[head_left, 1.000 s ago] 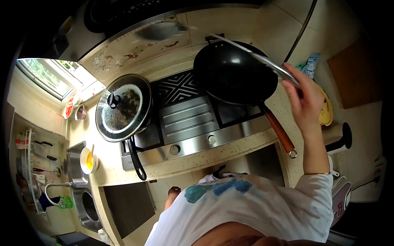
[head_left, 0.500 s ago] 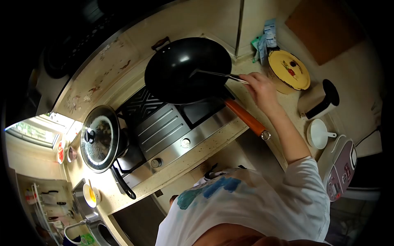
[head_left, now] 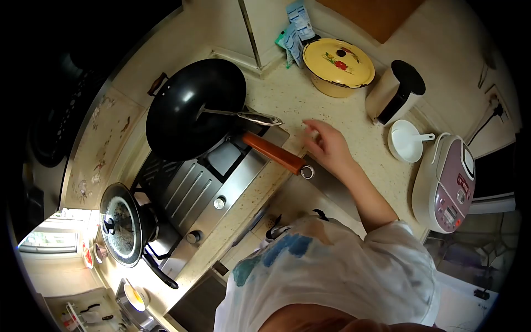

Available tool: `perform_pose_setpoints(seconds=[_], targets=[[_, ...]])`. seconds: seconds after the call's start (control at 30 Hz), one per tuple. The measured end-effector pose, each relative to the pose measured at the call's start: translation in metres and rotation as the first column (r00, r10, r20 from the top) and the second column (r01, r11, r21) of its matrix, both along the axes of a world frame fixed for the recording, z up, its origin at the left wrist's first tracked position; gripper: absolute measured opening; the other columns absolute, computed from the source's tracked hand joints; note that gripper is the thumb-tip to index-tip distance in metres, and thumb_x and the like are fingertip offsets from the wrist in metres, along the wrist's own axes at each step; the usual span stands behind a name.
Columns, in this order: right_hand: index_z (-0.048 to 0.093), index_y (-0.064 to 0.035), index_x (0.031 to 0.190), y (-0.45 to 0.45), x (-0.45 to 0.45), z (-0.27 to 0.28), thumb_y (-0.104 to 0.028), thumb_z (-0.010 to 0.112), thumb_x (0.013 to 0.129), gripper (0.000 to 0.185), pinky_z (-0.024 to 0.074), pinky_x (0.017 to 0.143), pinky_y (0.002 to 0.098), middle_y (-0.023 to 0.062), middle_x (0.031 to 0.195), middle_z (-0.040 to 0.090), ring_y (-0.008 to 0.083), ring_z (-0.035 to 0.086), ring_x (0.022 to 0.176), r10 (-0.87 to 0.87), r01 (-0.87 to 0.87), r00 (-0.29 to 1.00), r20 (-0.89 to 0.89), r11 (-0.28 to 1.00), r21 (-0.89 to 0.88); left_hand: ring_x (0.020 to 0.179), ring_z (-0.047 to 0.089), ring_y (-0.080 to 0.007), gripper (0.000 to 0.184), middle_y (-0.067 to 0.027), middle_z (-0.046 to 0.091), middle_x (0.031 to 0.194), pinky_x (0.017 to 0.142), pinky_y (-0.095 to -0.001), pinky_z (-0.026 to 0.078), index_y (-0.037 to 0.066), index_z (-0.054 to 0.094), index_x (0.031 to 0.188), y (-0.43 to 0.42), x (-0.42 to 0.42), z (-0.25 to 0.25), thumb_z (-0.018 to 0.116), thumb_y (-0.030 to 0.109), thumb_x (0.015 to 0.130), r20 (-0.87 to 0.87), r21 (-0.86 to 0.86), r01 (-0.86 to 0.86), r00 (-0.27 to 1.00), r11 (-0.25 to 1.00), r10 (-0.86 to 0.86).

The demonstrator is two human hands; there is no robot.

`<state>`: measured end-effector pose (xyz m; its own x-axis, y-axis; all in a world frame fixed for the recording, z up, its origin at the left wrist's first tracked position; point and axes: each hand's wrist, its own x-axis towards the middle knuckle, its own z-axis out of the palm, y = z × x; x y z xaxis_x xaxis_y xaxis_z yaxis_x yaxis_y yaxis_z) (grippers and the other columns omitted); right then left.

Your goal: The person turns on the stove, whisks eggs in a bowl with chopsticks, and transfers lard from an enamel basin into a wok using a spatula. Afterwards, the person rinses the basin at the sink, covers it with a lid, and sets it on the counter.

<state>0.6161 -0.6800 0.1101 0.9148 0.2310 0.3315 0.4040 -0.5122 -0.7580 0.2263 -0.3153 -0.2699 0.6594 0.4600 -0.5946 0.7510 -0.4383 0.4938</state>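
My right hand (head_left: 329,146) hovers over the counter, holding nothing, with its fingers apart and loosely curled. To its left, a metal spatula (head_left: 260,118) rests in a black wok (head_left: 182,133), its handle sticking out over the rim. The wok's reddish-brown wooden handle (head_left: 276,154) points toward my body, and its metal end ring lies just left of and below my hand. Under the wok is a steel gas stove (head_left: 188,191). My left hand is out of view.
A lidded pan (head_left: 121,227) stands on the left burner, near a bowl (head_left: 136,297) by the sink. Along the right counter are a yellow enamel pot (head_left: 337,63), a kettle (head_left: 395,91), a white bowl (head_left: 405,143) with a spoon, and a rice cooker (head_left: 445,185).
My right hand has let go of the spatula and drawn back to the right. The spatula now lies in the wok. My view has turned rightward.
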Motion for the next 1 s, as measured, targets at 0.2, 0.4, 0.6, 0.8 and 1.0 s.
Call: perform_pose_setpoints(seconds=[0.2,0.4,0.6,0.8,1.0], targets=[[0.056,-0.0057,0.091,-0.040,-0.042,-0.040,-0.010,0.057,0.072,0.020,0.0445,0.055,0.0328,0.0098,0.072,0.058,0.0257,0.056,0.061,0.132,-0.160,0.975,-0.176,0.975,-0.157,0.055,0.058,-0.0184,0.024,-0.0110,0.060,0.072,0.051,-0.0291,0.049,0.002,0.052,0.097,-0.011,-0.005,0.019,0.058,0.012,0.075,0.099,0.079,0.026,0.995,0.997,-0.033],[0.057,-0.0063,0.090,-0.036,-0.075,-0.060,-0.012,0.055,0.074,0.017,0.0459,0.058,0.0332,0.0116,0.075,0.061,0.0269,0.059,0.066,0.269,-0.322,0.923,-0.274,0.931,-0.172,0.055,0.058,-0.0171,0.025,-0.0100,0.060,0.071,0.051,-0.0281,0.049,0.001,0.052,0.098,-0.034,0.042,0.065,0.056,0.011,0.076,0.079,-0.227,-0.202,0.971,0.953,0.225],[0.058,-0.0066,0.091,-0.024,-0.081,-0.073,-0.015,0.053,0.075,0.018,0.0457,0.062,0.0344,0.0117,0.077,0.061,0.0268,0.059,0.071,0.446,-0.566,0.786,-0.429,0.798,-0.206,0.058,0.057,-0.0146,0.023,-0.0078,0.058,0.067,0.051,-0.0274,0.048,-0.001,0.052,0.095,-0.069,0.023,0.073,0.059,0.007,0.074,0.070,-0.436,-0.414,0.870,0.799,0.488],[0.058,-0.0062,0.089,-0.014,-0.083,-0.081,-0.016,0.053,0.075,0.018,0.0452,0.062,0.0352,0.0110,0.077,0.061,0.0272,0.058,0.072,0.506,-0.634,0.721,-0.474,0.758,-0.155,0.068,0.061,-0.0230,0.029,-0.0129,0.063,0.077,0.063,-0.0312,0.049,0.002,0.059,0.090,-0.095,-0.028,0.091,0.063,0.025,0.071,-0.107,0.060,-0.199,0.973,0.978,0.205],[0.058,-0.0065,0.089,0.001,-0.085,-0.090,-0.017,0.054,0.075,0.018,0.0450,0.062,0.0356,0.0107,0.076,0.061,0.0275,0.058,0.072,0.541,-0.704,0.677,-0.499,0.673,-0.226,0.077,0.061,-0.0260,0.036,-0.0151,0.063,0.081,0.071,-0.0317,0.048,0.004,0.060,0.092,-0.097,-0.099,0.016,0.062,0.032,0.070,-0.093,0.052,-0.244,0.964,0.968,0.248]])
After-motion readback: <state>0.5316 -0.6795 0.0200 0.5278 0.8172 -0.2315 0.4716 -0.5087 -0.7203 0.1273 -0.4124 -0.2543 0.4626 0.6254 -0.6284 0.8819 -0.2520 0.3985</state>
